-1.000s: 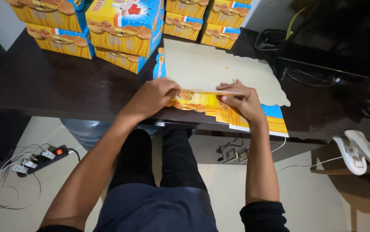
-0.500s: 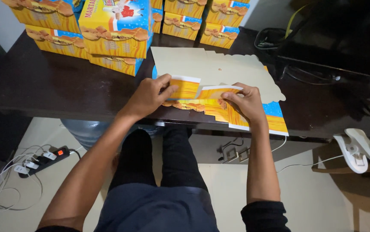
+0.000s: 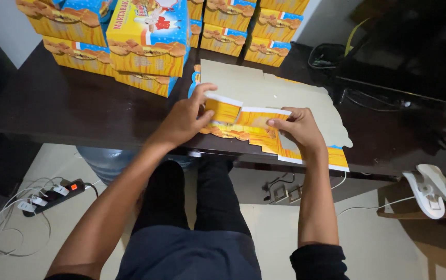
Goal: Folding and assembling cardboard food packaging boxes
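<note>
A flat cardboard box blank (image 3: 264,91), plain tan inside and yellow, orange and blue on its printed side, lies on the dark table (image 3: 62,106) near its front edge. My left hand (image 3: 184,120) pinches the blank's near-left flap and holds it raised upright. My right hand (image 3: 296,128) grips the near flap at its right end, thumb on top, folding it up. The raised flap shows its printed yellow face towards me.
Stacks of assembled yellow and blue boxes (image 3: 147,39) fill the table's back left. A black device with cables (image 3: 404,57) sits at the right. Below are a water jug (image 3: 103,163), a power strip (image 3: 52,196) and a white fan (image 3: 440,192).
Both hands have lifted the blank's near flaps from flat on the table to standing upright. The head view has shifted slightly closer.
</note>
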